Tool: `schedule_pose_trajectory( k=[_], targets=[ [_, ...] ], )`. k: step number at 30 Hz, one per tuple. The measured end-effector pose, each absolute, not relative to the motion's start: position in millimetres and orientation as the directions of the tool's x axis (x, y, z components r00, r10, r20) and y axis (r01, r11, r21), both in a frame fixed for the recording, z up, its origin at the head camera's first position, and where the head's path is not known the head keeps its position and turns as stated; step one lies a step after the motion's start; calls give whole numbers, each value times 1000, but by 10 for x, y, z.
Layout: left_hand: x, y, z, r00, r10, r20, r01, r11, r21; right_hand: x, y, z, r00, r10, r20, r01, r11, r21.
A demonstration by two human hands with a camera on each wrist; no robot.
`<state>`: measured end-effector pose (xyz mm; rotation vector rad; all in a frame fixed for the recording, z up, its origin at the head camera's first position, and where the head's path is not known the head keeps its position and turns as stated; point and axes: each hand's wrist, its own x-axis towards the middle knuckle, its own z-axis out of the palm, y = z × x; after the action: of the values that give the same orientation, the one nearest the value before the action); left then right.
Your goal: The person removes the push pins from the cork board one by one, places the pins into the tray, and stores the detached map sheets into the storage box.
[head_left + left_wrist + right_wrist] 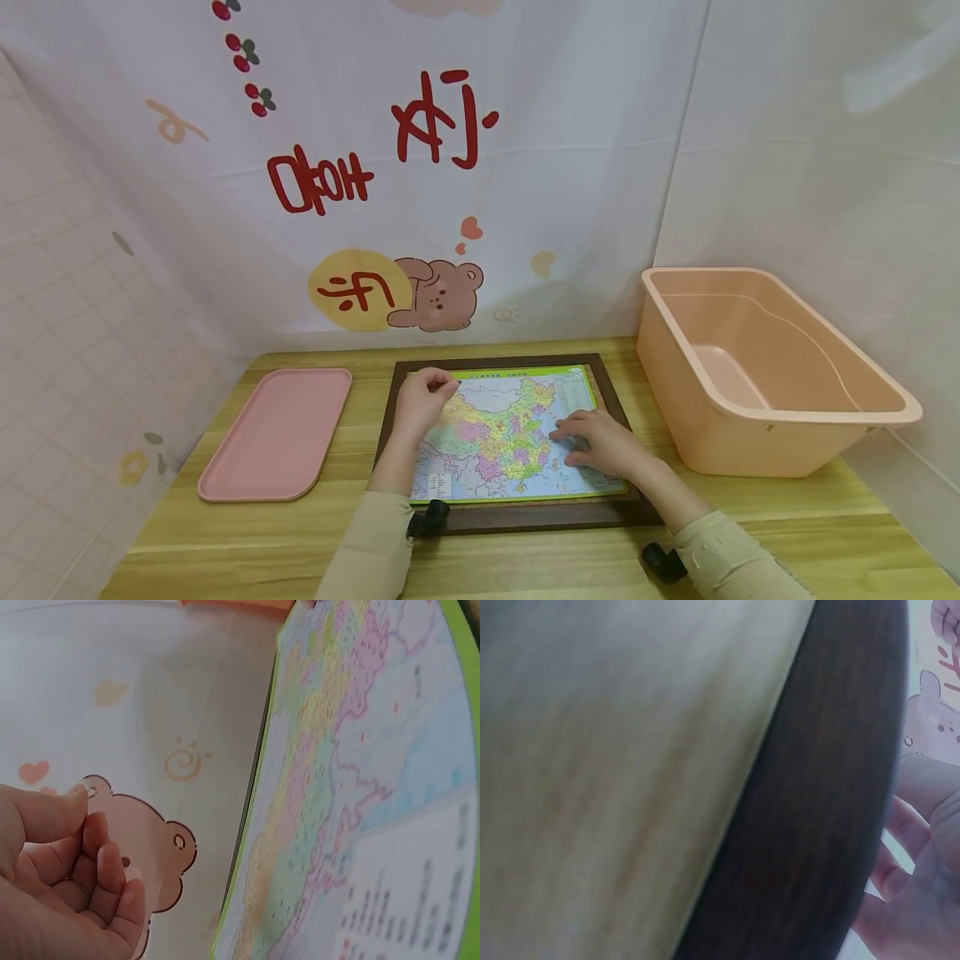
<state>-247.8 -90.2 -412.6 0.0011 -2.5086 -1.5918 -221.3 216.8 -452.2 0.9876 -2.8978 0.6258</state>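
A map of China (498,429) with a green border lies on a dark-framed board (540,518). Over the map's upper left, my left hand (426,404) has thumb and index finger pinched together. A tiny dark spot shows at those fingertips in the head view, too small to identify. The left wrist view has the same hand (71,877) with its other fingers curled, beside the map's edge. My right hand (600,442) is over the map's right side, fingers spread and slightly bent. In the right wrist view the board's frame (802,787) partly hides that hand (922,892).
To the left on the wooden table (247,550) lies a pink tray (273,433). A deep peach basin (675,375) stands right of the board. Behind the table hangs a white printed cloth (562,167). A black wrist mount (429,520) is by the left sleeve.
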Motion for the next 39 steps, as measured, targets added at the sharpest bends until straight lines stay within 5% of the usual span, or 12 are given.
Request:
schedule_pose_trajectory(
  k=[39],
  targets=[
    [-2563,-1766,-4237,-956,-271,109,-19,430,903,-2191,2174,-4516,-809,-571,139,-576,723,-382]
  ],
)
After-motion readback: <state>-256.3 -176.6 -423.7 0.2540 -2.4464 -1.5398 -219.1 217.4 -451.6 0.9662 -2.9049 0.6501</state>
